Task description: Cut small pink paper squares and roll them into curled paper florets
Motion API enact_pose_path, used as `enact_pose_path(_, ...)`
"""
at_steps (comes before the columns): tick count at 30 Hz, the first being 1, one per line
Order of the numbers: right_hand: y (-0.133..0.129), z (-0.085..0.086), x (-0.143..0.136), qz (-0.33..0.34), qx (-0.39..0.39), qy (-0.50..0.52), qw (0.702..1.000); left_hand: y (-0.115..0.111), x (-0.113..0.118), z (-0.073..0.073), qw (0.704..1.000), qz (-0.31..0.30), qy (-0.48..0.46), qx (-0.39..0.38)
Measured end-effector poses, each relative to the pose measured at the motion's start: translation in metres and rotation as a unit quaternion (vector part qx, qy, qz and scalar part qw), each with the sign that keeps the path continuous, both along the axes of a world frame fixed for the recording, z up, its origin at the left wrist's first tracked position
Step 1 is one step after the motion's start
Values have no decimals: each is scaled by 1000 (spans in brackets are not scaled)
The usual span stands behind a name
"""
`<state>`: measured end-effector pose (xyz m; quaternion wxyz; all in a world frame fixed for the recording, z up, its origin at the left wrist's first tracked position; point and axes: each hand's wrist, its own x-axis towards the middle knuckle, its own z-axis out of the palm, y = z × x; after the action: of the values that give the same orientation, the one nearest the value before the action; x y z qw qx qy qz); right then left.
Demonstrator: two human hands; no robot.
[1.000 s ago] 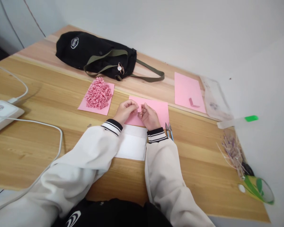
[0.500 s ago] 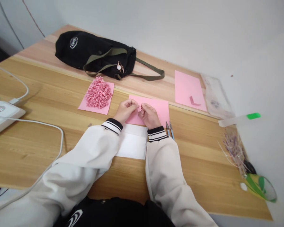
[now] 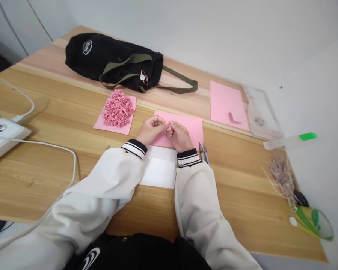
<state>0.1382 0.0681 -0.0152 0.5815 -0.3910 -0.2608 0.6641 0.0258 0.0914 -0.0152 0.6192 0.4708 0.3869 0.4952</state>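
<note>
My left hand [image 3: 152,129] and my right hand [image 3: 180,135] meet fingertip to fingertip above a pink sheet [image 3: 195,129]. Between them they pinch a small pink piece [image 3: 169,127], too small to make out fully. Under my wrists lies a white sheet [image 3: 159,168]. Scissors or snips with blue handles [image 3: 204,152] rest just right of my right wrist. To the left, a heap of small pink bits [image 3: 118,109] sits on another pink sheet [image 3: 126,129].
A black bag [image 3: 109,56] with olive straps and a watch [image 3: 142,77] lies at the back. Back right are a pink sheet [image 3: 224,99] and a clear bag [image 3: 260,112]. Dried stems [image 3: 283,174] lie right; a power strip [image 3: 8,137] with white cables sits left.
My fingertips have come closer together around the small pink piece. The view has shifted slightly.
</note>
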Motion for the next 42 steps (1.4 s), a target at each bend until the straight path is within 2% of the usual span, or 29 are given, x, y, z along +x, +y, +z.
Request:
enact_pose_path(6, -1, -1, 0, -4, 7, 2, 1000, -1, 0, 0, 1000, 5, 9, 5)
enact_pose_path(13, -3, 0, -2, 36, 47, -48, 997, 2, 0, -2, 1000, 24, -17, -8)
enact_pose_path(25, -3, -3, 0, 20, 39, -3, 999, -1, -2, 5, 998, 10, -50, -21)
enact_pose_path(32, -2, -2, 0, 2, 23, 5, 1000, 0, -3, 4, 997, 7, -65, -27)
enact_pose_path(42, -2, -3, -1, 3, 49, 13, 999, 1, -1, 2, 998, 33, -47, -16)
